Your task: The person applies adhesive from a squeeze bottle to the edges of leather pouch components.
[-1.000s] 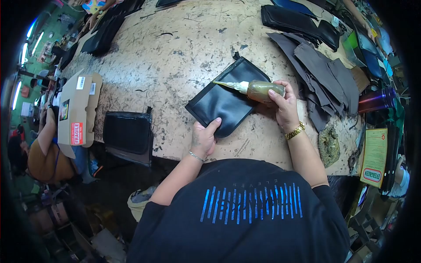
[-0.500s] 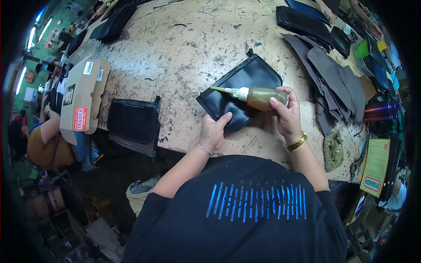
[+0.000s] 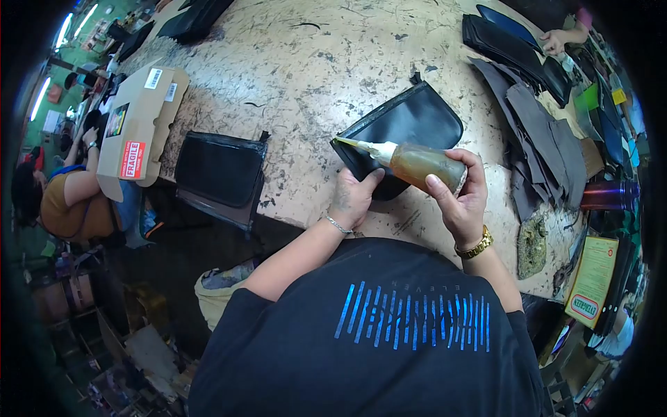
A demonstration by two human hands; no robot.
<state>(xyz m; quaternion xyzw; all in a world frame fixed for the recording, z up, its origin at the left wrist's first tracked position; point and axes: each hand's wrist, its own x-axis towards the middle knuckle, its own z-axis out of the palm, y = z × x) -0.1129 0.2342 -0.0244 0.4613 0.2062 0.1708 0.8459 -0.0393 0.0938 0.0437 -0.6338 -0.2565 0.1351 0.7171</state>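
My right hand (image 3: 462, 191) is wrapped round a squeeze glue bottle (image 3: 425, 165) with amber contents, a white collar and a thin yellowish nozzle. The bottle lies nearly level, its nozzle tip right at the left corner of a black leather pouch (image 3: 410, 121). My left hand (image 3: 354, 197) pinches the pouch's near edge, thumb on top and fingers hidden underneath. A zipper strip runs along the pouch's upper left edge, ending in a small tab at the top. To the left, another black pouch (image 3: 219, 169) lies at the table's front edge, on a brown piece.
Brown leather pieces (image 3: 538, 132) are heaped at the right, near a glue-crusted lump (image 3: 532, 247) and a purple tumbler (image 3: 608, 195). A cardboard box (image 3: 142, 128) marked FRAGILE stands left. Black pouches (image 3: 504, 48) lie far right, by another person's hand (image 3: 554, 42). A person (image 3: 76, 201) sits left.
The view has shifted, so the table things appear displaced. The bottle has tilted slightly, and its nozzle tip is now at the pouch's left corner instead of along the zipper edge.
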